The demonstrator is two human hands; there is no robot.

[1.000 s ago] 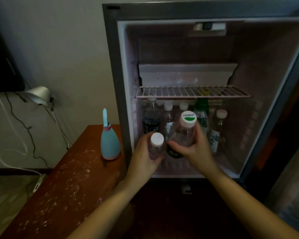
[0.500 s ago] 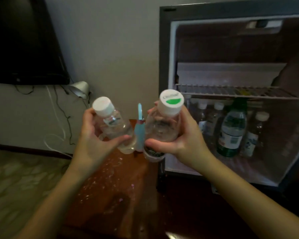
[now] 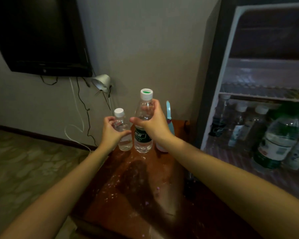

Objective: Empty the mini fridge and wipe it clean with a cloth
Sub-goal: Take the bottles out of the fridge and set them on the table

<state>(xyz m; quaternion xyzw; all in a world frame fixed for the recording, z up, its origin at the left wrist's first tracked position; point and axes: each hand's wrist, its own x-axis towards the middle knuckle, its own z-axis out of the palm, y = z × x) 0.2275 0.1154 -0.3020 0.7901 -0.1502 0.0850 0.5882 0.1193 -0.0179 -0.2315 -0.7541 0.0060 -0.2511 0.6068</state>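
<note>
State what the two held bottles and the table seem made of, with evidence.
Both the small bottle and tall bottle: probably clear glossy plastic; see-through walls, white caps. The table: likely reddish-brown wood or veneer; smooth sheen, pale speckles.

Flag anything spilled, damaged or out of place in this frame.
The table is scattered with pale flecks and a few pink bits, like dried residue. The small bottle in the left hand and the tall bottle in the right hand are upright and capped; no spill shows.

Probably a hotel room: wall-mounted television (image 3: 40, 37), stocked mini fridge (image 3: 213, 75), patterned carpet (image 3: 24, 166)
</note>
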